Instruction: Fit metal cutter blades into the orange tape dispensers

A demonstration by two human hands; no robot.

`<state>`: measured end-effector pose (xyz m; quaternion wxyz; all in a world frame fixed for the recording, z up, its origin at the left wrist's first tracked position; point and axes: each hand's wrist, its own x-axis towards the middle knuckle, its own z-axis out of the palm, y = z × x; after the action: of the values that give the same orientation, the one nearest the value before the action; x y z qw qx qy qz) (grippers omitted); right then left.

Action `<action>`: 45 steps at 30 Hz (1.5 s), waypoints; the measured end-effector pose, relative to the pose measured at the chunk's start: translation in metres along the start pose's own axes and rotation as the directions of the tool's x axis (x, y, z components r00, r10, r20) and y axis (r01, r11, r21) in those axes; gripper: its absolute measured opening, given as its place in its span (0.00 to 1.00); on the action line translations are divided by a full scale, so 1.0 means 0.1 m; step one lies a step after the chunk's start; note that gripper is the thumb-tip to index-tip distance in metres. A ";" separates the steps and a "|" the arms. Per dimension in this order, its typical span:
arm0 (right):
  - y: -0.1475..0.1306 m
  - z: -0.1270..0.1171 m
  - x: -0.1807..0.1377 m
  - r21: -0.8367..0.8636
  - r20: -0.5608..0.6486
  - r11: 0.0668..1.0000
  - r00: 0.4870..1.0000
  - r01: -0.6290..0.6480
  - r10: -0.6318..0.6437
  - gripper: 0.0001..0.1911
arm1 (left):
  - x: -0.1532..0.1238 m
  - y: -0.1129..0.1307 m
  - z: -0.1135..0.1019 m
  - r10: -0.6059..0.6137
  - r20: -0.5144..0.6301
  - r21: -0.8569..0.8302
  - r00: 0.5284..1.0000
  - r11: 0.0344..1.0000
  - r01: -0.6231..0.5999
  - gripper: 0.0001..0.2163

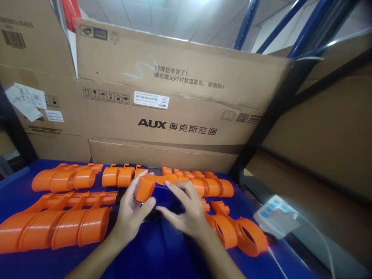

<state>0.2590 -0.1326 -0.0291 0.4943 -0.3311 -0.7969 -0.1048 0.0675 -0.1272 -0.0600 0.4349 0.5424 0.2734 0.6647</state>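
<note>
Holding one orange part (149, 186), the left grip (132, 207) closes fingers and thumb around its left end, while the right grip (190, 207) lays fingertips on its upper edge, thumb spread below; whether that one is closed on anything cannot be told. Dark blue material (164, 194) shows between both grips, just under the part. Left of the left grip, four orange rings (66, 228) lie in a near row on the blue counter (17, 195), with three orange pieces (64, 180) farther back. Just beyond the left grip are at least three orange holders (124, 177), partly hidden by it. Beyond the right grip stand at least three orange cylinders (210, 188); to its right lie two orange loops (251, 236). Farther right is one white block (274, 215), and behind everything rises a printed cardboard panel (174, 116).
</note>
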 end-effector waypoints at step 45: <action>0.14 0.28 -0.11 0.531 0.137 0.506 0.658 -0.680 0.740 0.34 | -0.09 0.07 -0.03 0.341 0.487 0.524 0.804 0.623 -0.581 0.41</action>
<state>0.2509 -0.1129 -0.0541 0.6068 -0.4689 -0.5574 0.3180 0.0628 -0.1375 -0.0595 0.0702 0.8170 0.2557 0.5121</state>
